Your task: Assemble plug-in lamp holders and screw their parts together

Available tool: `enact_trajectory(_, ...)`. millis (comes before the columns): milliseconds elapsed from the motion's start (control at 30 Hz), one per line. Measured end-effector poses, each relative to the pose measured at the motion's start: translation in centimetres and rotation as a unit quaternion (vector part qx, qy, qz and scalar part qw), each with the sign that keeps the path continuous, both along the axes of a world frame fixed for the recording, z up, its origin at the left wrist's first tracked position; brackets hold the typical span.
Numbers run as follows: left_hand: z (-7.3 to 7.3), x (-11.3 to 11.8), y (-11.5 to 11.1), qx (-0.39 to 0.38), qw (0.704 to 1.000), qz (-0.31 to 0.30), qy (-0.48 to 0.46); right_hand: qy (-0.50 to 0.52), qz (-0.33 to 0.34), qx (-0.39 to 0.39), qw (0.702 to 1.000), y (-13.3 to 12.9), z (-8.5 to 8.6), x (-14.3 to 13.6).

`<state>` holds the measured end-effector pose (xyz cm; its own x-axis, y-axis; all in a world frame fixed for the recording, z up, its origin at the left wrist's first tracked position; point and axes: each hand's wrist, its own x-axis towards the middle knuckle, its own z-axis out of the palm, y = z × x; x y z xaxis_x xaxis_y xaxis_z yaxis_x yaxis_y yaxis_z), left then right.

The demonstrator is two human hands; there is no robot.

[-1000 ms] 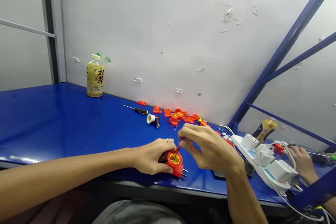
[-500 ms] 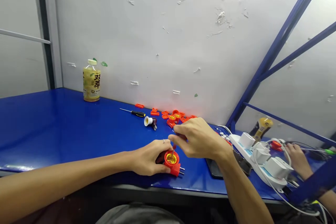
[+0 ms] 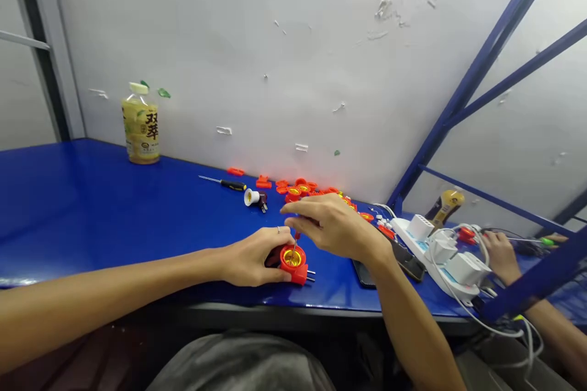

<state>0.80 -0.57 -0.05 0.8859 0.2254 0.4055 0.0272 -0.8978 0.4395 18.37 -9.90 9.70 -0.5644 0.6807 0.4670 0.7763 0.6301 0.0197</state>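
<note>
My left hand (image 3: 257, 258) is closed round the side of a red lamp socket (image 3: 300, 273) near the table's front edge. The socket's gold threaded opening faces up, and its two metal pins point right. My right hand (image 3: 332, 226) is above it, fingers wrapped round a screwdriver (image 3: 296, 242). The red lower part and thin shaft of this tool show below the fingers, and the shaft reaches down into the gold opening. Its handle is mostly hidden by my right hand.
Behind lie a black screwdriver (image 3: 233, 185), a white socket adapter (image 3: 252, 197) and several red parts (image 3: 293, 193). A bottle (image 3: 141, 125) stands back left. To the right are phones (image 3: 406, 259), a white power strip (image 3: 440, 269) and another person's hand (image 3: 501, 255).
The whole view has shifted, so things appear higher and farther left. My right hand's fingers are straighter and flatter over the screwdriver. My left hand keeps its hold on the socket.
</note>
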Motion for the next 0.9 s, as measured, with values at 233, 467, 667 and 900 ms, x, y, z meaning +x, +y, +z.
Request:
enact_trajectory(233,0.3,0.4,-0.5,-0.025,1.0,0.012,0.011,0.038,0.004,-0.05,0.998,-0.2,-0.2,1.8)
enact_trajectory(467,0.2,0.1,-2.0,-0.001,0.998,0.067,-0.008,0.109,0.008,-0.196,0.974,-0.3,1.0,2.9)
enact_trajectory(667,-0.9,-0.4,-3.3,0.091,0.992,0.075,-0.036,0.002,-0.044,-0.031,0.999,-3.1,0.4,1.4)
enact_trajectory(900,-1.8,-0.5,-3.4,0.147,0.984,0.084,-0.063,-0.13,-0.071,0.167,0.975,-7.1,-1.5,-0.4)
